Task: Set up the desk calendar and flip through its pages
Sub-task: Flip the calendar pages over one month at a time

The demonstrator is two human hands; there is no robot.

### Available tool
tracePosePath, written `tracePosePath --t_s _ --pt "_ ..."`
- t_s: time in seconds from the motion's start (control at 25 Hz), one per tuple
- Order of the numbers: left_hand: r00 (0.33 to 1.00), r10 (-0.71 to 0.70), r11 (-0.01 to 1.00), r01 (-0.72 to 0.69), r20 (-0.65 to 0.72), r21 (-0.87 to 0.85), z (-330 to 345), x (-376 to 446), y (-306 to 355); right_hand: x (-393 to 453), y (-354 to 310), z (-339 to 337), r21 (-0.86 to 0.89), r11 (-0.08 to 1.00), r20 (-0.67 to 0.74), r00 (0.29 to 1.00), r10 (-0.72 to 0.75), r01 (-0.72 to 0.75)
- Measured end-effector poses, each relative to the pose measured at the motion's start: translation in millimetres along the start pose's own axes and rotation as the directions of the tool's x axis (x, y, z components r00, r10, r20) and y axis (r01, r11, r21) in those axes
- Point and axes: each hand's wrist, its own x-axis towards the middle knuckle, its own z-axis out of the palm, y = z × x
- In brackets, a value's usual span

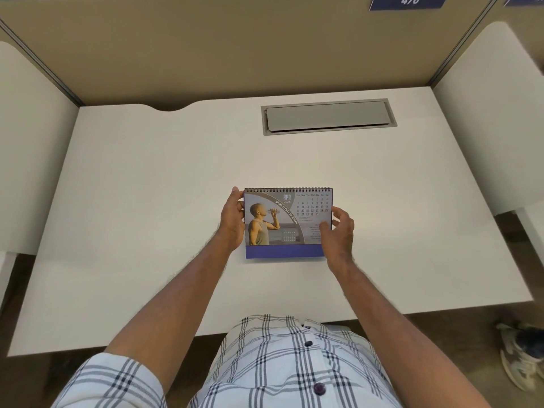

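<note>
A spiral-bound desk calendar (287,222) stands on the white desk (176,187), near its middle. Its facing page shows APR 2026, a date grid and a picture of a person drinking water, above a purple base strip. My left hand (232,222) grips the calendar's left edge, thumb in front and fingers behind. My right hand (338,231) is at the lower right corner of the page, thumb on the front and fingers curled around the edge.
A grey cable-tray lid (328,116) is set into the desk at the back right. Tan partition walls (235,48) close the back and sides. White panels stand left and right. A shoe (521,354) lies on the floor at the right.
</note>
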Motion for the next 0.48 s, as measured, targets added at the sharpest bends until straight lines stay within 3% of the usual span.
tracePosePath --t_s 0.2,0.48 --pt "1.000 -0.006 1.000 0.006 0.000 0.001 -0.9 0.1 -0.4 -2.0 5.4 0.8 -0.026 0.994 0.014 0.994 0.110 -0.109" --pt "1.000 0.000 1.000 0.000 0.002 0.000 -1.6 -3.1 -0.7 2.7 4.5 -8.0 0.107 0.987 -0.016 0.993 0.118 -0.116"
